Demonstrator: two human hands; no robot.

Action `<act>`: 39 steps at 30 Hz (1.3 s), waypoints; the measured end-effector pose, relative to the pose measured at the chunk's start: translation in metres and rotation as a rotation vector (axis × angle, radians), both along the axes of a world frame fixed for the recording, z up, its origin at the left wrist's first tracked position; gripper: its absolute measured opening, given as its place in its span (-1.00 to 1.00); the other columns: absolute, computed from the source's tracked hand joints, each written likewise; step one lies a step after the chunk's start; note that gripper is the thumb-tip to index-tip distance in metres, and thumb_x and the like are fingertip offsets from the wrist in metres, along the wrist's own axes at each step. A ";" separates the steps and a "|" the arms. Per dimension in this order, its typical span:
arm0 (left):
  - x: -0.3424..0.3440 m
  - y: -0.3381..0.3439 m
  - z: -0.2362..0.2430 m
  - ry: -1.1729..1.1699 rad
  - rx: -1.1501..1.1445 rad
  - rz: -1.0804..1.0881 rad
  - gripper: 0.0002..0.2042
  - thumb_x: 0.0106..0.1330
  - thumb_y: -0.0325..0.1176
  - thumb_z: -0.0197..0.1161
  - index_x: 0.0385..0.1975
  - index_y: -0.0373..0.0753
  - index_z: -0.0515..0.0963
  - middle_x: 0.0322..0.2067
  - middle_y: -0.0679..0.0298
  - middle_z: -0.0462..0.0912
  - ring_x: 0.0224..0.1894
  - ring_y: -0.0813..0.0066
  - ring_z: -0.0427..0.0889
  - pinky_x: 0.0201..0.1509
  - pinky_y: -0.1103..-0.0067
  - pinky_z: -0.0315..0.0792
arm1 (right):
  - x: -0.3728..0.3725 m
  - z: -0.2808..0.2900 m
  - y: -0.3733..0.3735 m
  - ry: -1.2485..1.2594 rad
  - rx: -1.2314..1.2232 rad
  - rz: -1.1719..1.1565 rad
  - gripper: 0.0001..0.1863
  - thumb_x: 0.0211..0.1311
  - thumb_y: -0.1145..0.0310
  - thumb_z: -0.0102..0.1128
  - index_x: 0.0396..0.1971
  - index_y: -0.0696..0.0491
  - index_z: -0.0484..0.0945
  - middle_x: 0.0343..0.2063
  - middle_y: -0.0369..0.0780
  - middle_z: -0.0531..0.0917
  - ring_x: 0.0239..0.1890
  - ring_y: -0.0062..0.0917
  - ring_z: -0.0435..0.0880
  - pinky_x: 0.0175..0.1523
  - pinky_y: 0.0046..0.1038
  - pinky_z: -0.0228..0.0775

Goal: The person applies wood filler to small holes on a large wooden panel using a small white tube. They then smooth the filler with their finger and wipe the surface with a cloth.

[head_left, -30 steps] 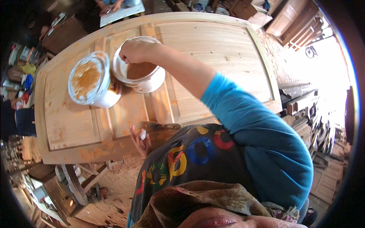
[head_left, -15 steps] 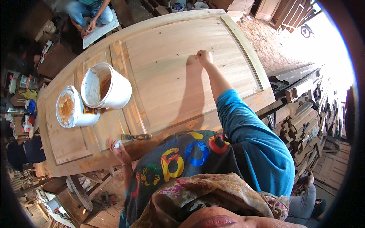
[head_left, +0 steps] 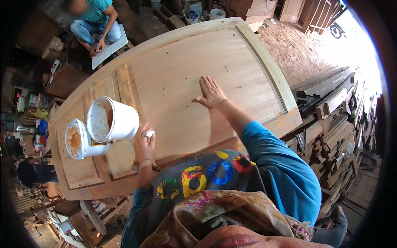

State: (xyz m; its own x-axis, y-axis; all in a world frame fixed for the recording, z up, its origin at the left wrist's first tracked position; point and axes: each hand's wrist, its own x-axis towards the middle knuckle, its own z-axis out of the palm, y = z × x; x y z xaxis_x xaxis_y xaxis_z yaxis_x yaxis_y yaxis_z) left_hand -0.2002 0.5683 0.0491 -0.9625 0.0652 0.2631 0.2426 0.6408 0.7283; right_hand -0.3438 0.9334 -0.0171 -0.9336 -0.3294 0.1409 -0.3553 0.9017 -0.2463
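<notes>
A large wooden door (head_left: 178, 107) lies flat before me, with small dark spots scattered on its big plain panel. My right hand (head_left: 212, 94) rests on that panel, palm down, fingers spread and nothing in them. Near the panel's left edge, my left hand (head_left: 145, 142) pinches a small white lump (head_left: 150, 133) whose kind I cannot make out. Left of it, a white bucket (head_left: 126, 122) smeared inside lies tipped against a second white bucket (head_left: 93, 149) with orange-brown paste. A tool on the door's near edge is mostly hidden by my left forearm.
Across the door, a co-worker (head_left: 97, 20) sits with both hands over a white board (head_left: 111, 48). Stacked timber offcuts (head_left: 331, 136) fill the right side. Behind the door's far edge stands a small white pail (head_left: 218, 14). Tools and containers crowd the left.
My right hand has gone from a closed pinch to lying flat, nearer and slightly left. My left hand has risen from the door's near edge toward the panel, still with the white lump.
</notes>
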 end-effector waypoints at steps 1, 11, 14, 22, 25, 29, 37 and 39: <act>-0.009 -0.010 -0.004 -0.018 0.040 -0.059 -0.72 0.31 -0.30 0.18 -0.08 -0.32 0.50 0.13 0.13 0.49 0.24 0.17 0.38 0.30 0.40 0.25 | 0.000 0.003 0.002 -0.015 0.006 -0.035 0.07 0.15 -0.39 -0.13 0.34 0.28 0.00 0.38 0.07 0.02 0.45 -0.09 -0.09 0.48 -0.16 -0.24; -0.035 -0.058 -0.045 -0.195 0.063 -0.205 -0.81 0.33 -0.41 0.18 -0.10 -0.27 0.48 0.18 0.10 0.43 0.36 0.11 0.24 0.33 0.38 0.21 | -0.055 0.033 -0.087 -0.173 0.053 -0.024 0.28 -0.03 -0.55 -0.11 0.36 0.31 -0.12 0.40 0.09 -0.11 0.48 -0.14 -0.29 0.50 -0.22 -0.39; -0.031 -0.065 -0.055 -0.191 0.114 -0.206 -0.79 0.33 -0.39 0.17 -0.09 -0.27 0.46 0.18 0.09 0.43 0.34 0.11 0.25 0.35 0.36 0.19 | -0.035 0.035 -0.068 -0.197 -0.034 -0.038 0.25 0.06 -0.50 -0.14 0.36 0.33 -0.22 0.41 0.10 -0.17 0.48 -0.14 -0.33 0.51 -0.20 -0.43; -0.030 -0.055 -0.048 -0.122 0.185 -0.226 -0.79 0.34 -0.36 0.18 -0.09 -0.28 0.46 0.18 0.09 0.42 0.34 0.08 0.25 0.36 0.33 0.15 | -0.006 0.030 -0.056 -0.251 0.083 -0.553 0.30 0.00 -0.50 -0.03 0.35 0.36 -0.22 0.40 0.15 -0.20 0.47 -0.05 -0.36 0.50 -0.19 -0.49; -0.030 -0.056 -0.043 -0.108 0.058 -0.181 -0.79 0.33 -0.32 0.18 -0.12 -0.28 0.49 0.16 0.10 0.46 0.31 0.12 0.32 0.31 0.37 0.24 | -0.050 0.033 -0.087 -0.193 0.047 -0.478 0.28 0.00 -0.51 -0.05 0.35 0.36 -0.16 0.39 0.16 -0.15 0.47 -0.06 -0.32 0.50 -0.18 -0.46; -0.036 -0.052 -0.027 -0.081 -0.134 -0.138 -0.73 0.33 -0.21 0.17 -0.13 -0.25 0.51 0.11 0.15 0.52 0.24 0.16 0.42 0.21 0.41 0.36 | -0.090 0.006 -0.098 -0.116 -0.007 -0.149 0.23 0.04 -0.50 -0.11 0.35 0.33 -0.11 0.39 0.13 -0.10 0.47 -0.08 -0.27 0.50 -0.18 -0.44; -0.032 -0.059 -0.037 -0.032 -0.209 -0.103 -0.67 0.35 -0.08 0.12 -0.12 -0.22 0.52 0.11 0.17 0.52 0.21 0.20 0.46 0.18 0.39 0.38 | -0.090 0.018 -0.059 -0.104 0.090 -0.371 0.16 0.11 -0.47 -0.19 0.36 0.30 -0.07 0.40 0.06 -0.06 0.47 -0.12 -0.22 0.50 -0.21 -0.34; -0.032 -0.057 -0.039 -0.079 -0.162 -0.092 -0.65 0.36 -0.05 0.09 -0.12 -0.22 0.52 0.12 0.18 0.52 0.21 0.21 0.45 0.19 0.40 0.37 | -0.073 0.030 -0.074 -0.102 0.188 -0.141 0.14 0.12 -0.45 -0.17 0.36 0.30 -0.07 0.40 0.05 -0.05 0.47 -0.13 -0.21 0.50 -0.21 -0.32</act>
State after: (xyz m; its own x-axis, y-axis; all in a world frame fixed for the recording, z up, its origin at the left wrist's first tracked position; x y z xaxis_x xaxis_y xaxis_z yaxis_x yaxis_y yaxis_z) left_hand -0.2322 0.5113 0.0102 -0.9677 0.1895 0.1660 0.2519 0.7286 0.6369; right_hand -0.4165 0.8589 0.0132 -0.9784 -0.2066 -0.0077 -0.2049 0.9738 -0.0982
